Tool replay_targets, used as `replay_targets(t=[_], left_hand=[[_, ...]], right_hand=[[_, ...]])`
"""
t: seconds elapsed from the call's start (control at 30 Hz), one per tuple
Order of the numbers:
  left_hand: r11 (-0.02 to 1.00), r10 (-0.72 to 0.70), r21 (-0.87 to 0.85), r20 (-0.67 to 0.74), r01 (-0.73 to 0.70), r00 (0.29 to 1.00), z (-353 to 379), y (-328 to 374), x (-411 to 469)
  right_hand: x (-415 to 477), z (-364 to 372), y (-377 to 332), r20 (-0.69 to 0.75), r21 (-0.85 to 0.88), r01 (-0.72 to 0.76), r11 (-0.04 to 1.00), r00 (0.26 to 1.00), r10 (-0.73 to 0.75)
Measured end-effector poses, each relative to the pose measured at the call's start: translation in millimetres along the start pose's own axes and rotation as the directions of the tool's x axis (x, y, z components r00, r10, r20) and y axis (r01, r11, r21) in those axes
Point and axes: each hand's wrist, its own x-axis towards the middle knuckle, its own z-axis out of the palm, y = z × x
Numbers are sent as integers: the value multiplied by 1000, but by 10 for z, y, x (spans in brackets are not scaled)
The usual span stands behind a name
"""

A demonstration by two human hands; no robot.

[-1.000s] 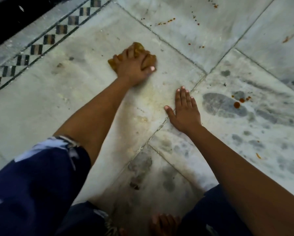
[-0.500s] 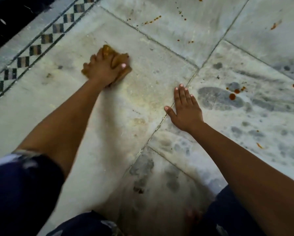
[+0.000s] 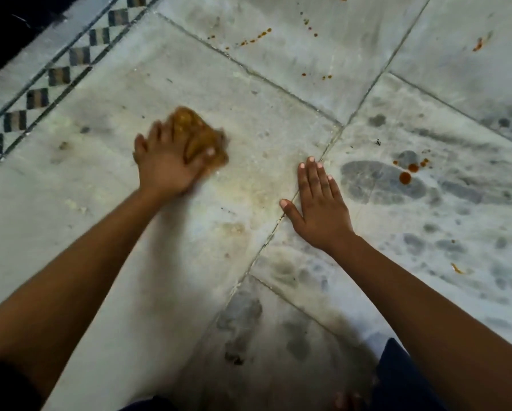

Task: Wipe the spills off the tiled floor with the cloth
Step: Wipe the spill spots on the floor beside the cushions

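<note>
A crumpled, orange-brown stained cloth lies on the pale tiled floor. My left hand grips it and presses it down on the tile, thumb curled over its near side; the hand and cloth are motion-blurred. My right hand lies flat on the floor across a tile joint, fingers straight and together, holding nothing. Red-orange spill drops sit on the tile to the right of my right hand. More small drops dot the far tile, and a streak marks the far right tile.
A checkered border strip runs diagonally along the upper left, with a dark area beyond it. Grey damp patches mottle the right-hand tiles. My dark trouser leg shows at the bottom edge.
My left hand has swept the cloth from the far middle of the tile leftward and then back toward me and right. My right hand has stayed flat in the same spot.
</note>
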Motion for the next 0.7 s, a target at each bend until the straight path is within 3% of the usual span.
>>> replay_targets(t=[0.07, 0.17, 0.33, 0.43, 0.5, 0.6, 0.7], left_hand=[[992, -122, -38, 20, 123, 992, -106, 148, 527], [989, -132, -52, 64, 136, 989, -148, 653, 1035], [989, 147, 11, 38, -148, 988, 60, 1433, 643], [935, 354, -3, -15, -354, 935, 172, 1253, -5], [933, 360, 17, -38, -359, 932, 244, 885, -310], [996, 76, 38, -25, -75, 997, 160, 273, -245], [966, -246, -80, 17, 247, 969, -72, 82, 231]], right_hand=[[2, 7, 4, -17, 8, 5, 1000, 1000, -5], [-11, 6, -15, -24, -13, 3, 1000, 1000, -4], [-19, 28, -54, -48, -59, -40, 997, 998, 38], [-24, 2, -55, -36, -48, -50, 998, 998, 48], [-26, -26, -51, -2, -49, -39, 998, 999, 39], [-23, -50, -47, 36, -59, -48, 997, 998, 50], [-18, -60, -59, 57, -79, -51, 996, 997, 55]])
